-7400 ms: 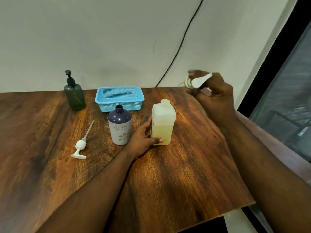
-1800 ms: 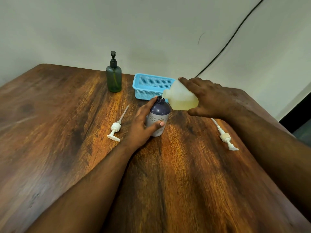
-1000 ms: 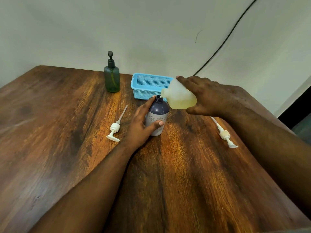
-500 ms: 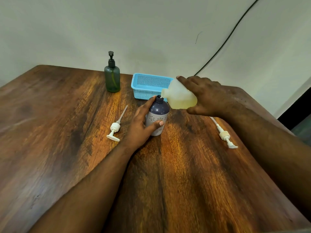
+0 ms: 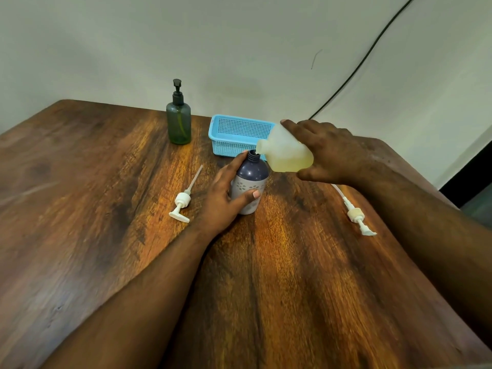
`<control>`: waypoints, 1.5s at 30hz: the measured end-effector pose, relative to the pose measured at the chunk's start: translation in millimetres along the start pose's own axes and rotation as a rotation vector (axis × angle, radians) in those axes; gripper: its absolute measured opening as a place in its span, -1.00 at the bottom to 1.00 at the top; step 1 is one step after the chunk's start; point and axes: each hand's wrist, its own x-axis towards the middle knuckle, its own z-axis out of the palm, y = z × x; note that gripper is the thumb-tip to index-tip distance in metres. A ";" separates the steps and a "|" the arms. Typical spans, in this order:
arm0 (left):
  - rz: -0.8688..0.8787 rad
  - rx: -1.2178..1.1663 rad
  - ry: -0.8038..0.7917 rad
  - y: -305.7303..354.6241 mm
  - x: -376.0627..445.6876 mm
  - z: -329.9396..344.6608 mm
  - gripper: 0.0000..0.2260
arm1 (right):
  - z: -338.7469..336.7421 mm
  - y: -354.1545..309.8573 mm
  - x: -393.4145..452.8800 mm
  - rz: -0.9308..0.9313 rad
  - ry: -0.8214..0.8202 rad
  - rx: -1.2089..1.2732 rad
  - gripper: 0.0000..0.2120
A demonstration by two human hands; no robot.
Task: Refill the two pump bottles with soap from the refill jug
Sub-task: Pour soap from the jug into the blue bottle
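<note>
Here we see the left hand (image 5: pixel 222 201) gripping the purple bottle (image 5: pixel 250 182) upright on the counter (image 5: pixel 292 275); the right hand (image 5: pixel 330 153) holds the refill jug (image 5: pixel 286 151) tipped, its spout at that bottle's open neck.

Worktop (image 5: pixel 292 275): dark-stained wood, strong grain, low sheen. Refill jug (image 5: pixel 286 153): translucent matt plastic, yellowish liquid showing through. Purple bottle (image 5: pixel 250 182): smooth opaque plastic, pale printed flower band. Green pump bottle (image 5: pixel 178 123): glossy see-through plastic. Basket (image 5: pixel 234 129): blue perforated plastic. Loose pumps (image 5: pixel 181 206): white plastic. Wall (image 5: pixel 239 49): matt paint.
</note>
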 end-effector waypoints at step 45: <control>-0.006 0.016 -0.013 5.0 -1.7 0.2 -0.31 | 4.6 3.8 4.2 -0.006 0.035 -0.065 0.01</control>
